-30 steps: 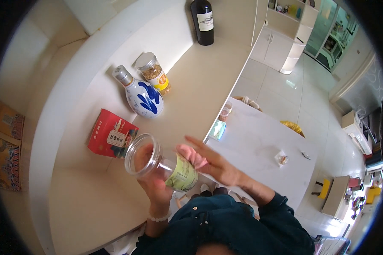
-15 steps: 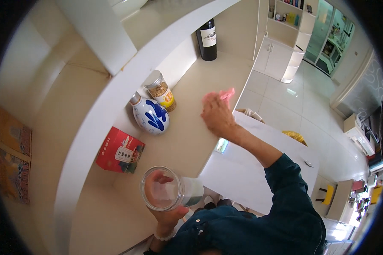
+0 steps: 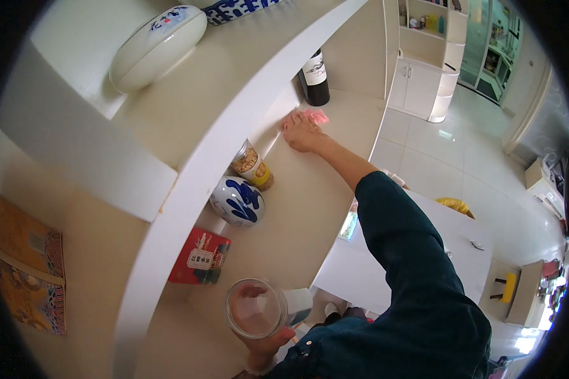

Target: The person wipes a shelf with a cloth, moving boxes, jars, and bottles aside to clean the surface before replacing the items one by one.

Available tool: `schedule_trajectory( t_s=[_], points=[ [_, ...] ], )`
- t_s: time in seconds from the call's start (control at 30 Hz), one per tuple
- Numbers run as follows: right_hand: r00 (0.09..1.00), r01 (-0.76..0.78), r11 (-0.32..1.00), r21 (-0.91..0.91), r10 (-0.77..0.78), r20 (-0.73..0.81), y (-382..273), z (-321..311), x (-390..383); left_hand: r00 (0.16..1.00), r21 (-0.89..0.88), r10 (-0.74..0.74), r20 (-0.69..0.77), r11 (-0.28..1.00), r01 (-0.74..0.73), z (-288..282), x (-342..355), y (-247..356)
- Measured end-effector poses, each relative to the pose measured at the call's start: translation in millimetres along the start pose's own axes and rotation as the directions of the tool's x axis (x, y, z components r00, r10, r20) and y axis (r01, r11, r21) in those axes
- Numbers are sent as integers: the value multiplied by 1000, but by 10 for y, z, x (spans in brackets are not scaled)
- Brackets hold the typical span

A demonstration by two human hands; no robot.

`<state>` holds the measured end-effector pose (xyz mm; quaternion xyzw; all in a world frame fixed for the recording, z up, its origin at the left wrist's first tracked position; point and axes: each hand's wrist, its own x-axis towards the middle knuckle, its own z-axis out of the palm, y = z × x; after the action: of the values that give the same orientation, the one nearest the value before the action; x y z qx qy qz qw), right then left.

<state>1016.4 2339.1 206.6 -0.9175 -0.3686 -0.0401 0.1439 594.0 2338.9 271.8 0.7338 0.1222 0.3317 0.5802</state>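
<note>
My left hand (image 3: pixel 269 344) is wrapped round a clear glass jar (image 3: pixel 254 309), held over the near end of the cream shelf (image 3: pixel 297 215); its fingers show through the glass. My right arm reaches far along the shelf. There my right hand (image 3: pixel 303 134) presses a pink cloth (image 3: pixel 318 116) flat on the shelf surface near the back wall, just in front of a dark wine bottle (image 3: pixel 315 85). Nearer along the wall stand a jar of grainy food (image 3: pixel 254 167), a blue-and-white porcelain bottle (image 3: pixel 238 201) and a red box (image 3: pixel 200 256).
A curved white shelf edge (image 3: pixel 202 139) overhangs at the left, with a pale oval porcelain piece (image 3: pixel 161 47) on the upper level. Right of the shelf and lower down is a white table (image 3: pixel 417 246). White cabinets (image 3: pixel 417 88) stand across the tiled floor.
My right hand has carried the pink cloth from above the shelf's outer edge to the back, by the wine bottle. My left hand still holds the glass jar. The whole view has shifted.
</note>
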Motion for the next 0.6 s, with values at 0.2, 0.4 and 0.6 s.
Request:
schedule_trajectory(
  t_s=[0.2, 0.4, 0.6],
  points=[
    [974, -225, 974, -35, 225, 15, 17, -45, 124, 1000, 26, 0, 4, 1000, -1, -12, 31, -25],
    [983, -181, 982, 47, 180, 21, 207, -129, -134, 999, -10, -50, -22, 999, 50, 56, 15, -51],
    [982, -183, 982, -43, 181, -51, 933, -243, -389, 996, -13, -74, -44, 997, 73, 78, -8, -29]
  ],
)
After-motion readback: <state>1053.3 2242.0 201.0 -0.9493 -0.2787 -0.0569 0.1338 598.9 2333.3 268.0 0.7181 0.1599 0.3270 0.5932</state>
